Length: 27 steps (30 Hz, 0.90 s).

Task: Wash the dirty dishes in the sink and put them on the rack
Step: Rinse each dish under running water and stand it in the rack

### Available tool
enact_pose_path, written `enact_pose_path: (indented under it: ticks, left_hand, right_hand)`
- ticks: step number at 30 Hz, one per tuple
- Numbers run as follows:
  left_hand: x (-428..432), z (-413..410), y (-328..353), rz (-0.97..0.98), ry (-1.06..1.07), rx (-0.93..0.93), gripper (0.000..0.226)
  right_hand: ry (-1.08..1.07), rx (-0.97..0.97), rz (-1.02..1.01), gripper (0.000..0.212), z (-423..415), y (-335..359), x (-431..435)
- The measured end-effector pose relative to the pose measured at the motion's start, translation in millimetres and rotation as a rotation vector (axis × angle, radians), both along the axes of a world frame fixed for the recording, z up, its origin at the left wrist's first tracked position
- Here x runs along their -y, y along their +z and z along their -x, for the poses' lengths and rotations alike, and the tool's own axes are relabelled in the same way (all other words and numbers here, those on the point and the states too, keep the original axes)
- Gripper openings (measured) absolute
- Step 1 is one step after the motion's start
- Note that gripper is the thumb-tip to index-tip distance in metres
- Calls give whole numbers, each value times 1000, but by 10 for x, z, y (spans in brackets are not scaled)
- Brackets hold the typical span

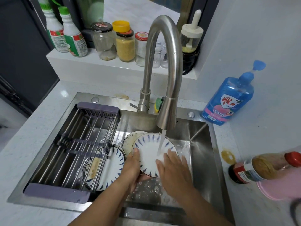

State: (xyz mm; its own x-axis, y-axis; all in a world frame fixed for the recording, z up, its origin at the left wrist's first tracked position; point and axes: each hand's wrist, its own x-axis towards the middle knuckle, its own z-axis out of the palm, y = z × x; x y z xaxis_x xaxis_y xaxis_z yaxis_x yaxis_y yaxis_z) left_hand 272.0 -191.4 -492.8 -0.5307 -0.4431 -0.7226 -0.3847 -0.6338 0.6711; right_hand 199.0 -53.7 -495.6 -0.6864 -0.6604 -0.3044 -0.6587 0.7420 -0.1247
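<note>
Left hand grips the plate rim, right hand lies flat-fingered on its face: rub under the stream beyond the fingertips

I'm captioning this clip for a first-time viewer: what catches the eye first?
The tall curved steel faucet in the middle pours water onto a white round plate with blue dashes, over the steel sink. The left hand grips its rim; the right hand lies flat on its face. A bright blue soap bottle stands on the counter at the right.
</note>
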Motion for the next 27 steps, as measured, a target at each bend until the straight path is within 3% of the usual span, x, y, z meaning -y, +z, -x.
enact_pose_path:
  ticks: [4, 8, 12, 14, 16, 18, 22, 27]
  left_hand:
    - [-51, -46, 61, -16, -143, 17, 55]
    - [-11, -3, 103, -83, -154, 23, 69]
    - [197, 29, 96, -142, -61, 82, 63]
    - [271, 53, 89, -157, -82, 129, 59]
    - [328, 71, 124, -238, -109, 134, 63]
    - [380, 77, 149, -311, -151, 86, 77]
    - [432, 51, 191, -193, -172, 33, 83]
    - [385, -104, 115, -90, -113, -101, 50]
  right_hand:
    - [50, 170, 3, 65, 147, 156, 216]
    - [245, 444, 155, 51, 12, 330, 340]
    - [359, 281, 309, 36, -28, 333, 35]
    - [286, 204, 405, 31, 87, 296, -75]
    - [193, 252, 519, 21, 207, 348, -58]
    - [36, 464, 598, 11, 310, 491, 39]
    - [-203, 747, 678, 15, 552, 755, 205]
    - [-462, 871, 702, 21, 690, 645, 299]
